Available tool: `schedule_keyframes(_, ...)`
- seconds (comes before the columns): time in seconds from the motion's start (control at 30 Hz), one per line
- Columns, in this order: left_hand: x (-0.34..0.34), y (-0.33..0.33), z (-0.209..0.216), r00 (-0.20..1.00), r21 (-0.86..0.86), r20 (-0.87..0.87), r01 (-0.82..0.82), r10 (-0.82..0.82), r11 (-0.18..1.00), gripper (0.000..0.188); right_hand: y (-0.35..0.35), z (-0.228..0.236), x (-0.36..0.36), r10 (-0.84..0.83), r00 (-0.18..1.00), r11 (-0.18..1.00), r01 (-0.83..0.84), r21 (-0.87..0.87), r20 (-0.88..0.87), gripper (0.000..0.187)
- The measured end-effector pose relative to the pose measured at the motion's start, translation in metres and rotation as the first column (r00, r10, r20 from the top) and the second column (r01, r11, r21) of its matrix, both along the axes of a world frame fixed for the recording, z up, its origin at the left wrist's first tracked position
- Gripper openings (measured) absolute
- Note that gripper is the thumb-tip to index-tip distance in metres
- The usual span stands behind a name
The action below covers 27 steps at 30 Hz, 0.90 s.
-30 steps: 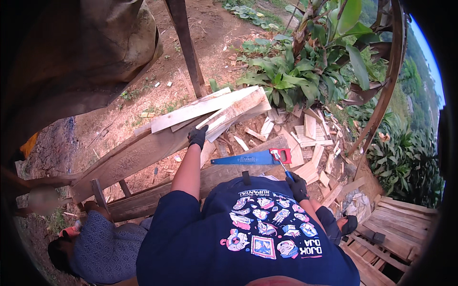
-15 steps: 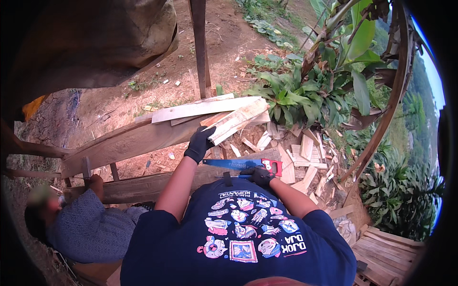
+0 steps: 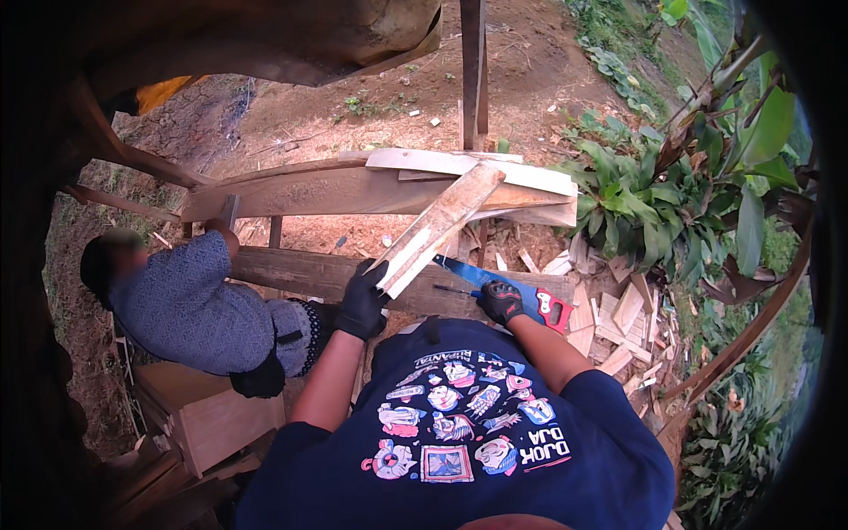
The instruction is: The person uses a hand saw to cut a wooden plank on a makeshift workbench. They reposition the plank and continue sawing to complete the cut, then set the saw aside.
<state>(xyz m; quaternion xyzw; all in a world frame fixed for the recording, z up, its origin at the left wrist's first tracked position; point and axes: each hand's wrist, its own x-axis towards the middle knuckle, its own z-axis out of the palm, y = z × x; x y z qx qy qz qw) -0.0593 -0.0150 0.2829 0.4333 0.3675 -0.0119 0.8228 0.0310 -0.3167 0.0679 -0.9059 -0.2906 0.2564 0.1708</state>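
My left hand (image 3: 362, 302), in a black glove, is closed round the near end of a rough pale board (image 3: 444, 223). This board slants away to the right, and its far end overlaps the light planks (image 3: 539, 178) on the raised beam. My right hand (image 3: 502, 303), also gloved, is closed on a slim blue-handled tool (image 3: 478, 293) with a thin dark shaft pointing left; its exact kind is unclear. Beside and partly beneath that hand, a handsaw (image 3: 530, 299) with a blue blade and red handle lies on the low plank bench (image 3: 344, 272).
Another person (image 3: 190, 296) sits at the left, one hand by the raised wooden beam (image 3: 300, 196). A wooden box (image 3: 212, 415) stands at lower left. Wood offcuts (image 3: 627, 309) litter the ground at right, below leafy plants (image 3: 636, 177). An upright post (image 3: 474, 79) rises beyond the beam.
My left hand has drawn the board nearer and turned it steeper, its near end now toward me. My right hand still holds the blue-handled tool. The whole view has shifted, showing more at left.
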Motion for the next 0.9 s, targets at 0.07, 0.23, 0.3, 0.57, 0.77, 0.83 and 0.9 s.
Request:
schedule_keyframes(0.07,-0.017,0.006,-0.008,0.999,-0.050,0.037,-0.029,0.031,0.998,0.037,0.015,0.003,-0.004,0.045,0.999,0.995,-0.047,0.087,0.023,0.029)
schedule_keyframes(0.23,-0.034,-0.001,0.009,0.996,0.012,0.092,-0.007,0.006,1.000,0.040,0.057,-0.027,-0.019,-0.002,0.998,0.985,-0.010,0.173,0.067,0.035)
schedule_keyframes(0.3,-0.036,0.004,0.010,0.995,0.007,0.100,0.017,-0.017,1.000,0.044,0.065,-0.040,-0.029,-0.054,0.985,0.973,0.015,0.230,0.165,0.037)
schedule_keyframes(0.57,-0.042,0.035,0.005,0.997,-0.033,0.014,0.080,-0.079,0.996,0.034,0.063,-0.004,-0.029,0.114,0.993,0.993,-0.114,-0.037,-0.009,0.038)
schedule_keyframes(0.77,-0.015,0.018,0.030,0.991,-0.048,0.078,0.117,-0.113,0.992,0.033,0.032,0.130,0.003,0.081,0.276,0.683,0.684,0.255,-0.958,0.050)
schedule_keyframes(0.83,-0.004,0.016,0.027,0.980,-0.037,0.102,0.176,-0.171,0.984,0.033,0.028,0.147,0.011,0.387,0.096,0.381,0.889,0.255,-0.917,0.050)
schedule_keyframes(0.9,0.005,0.017,0.014,0.957,-0.034,0.146,0.259,-0.251,0.965,0.034,0.032,0.156,0.019,0.253,0.234,0.280,0.911,0.303,-0.939,0.046)
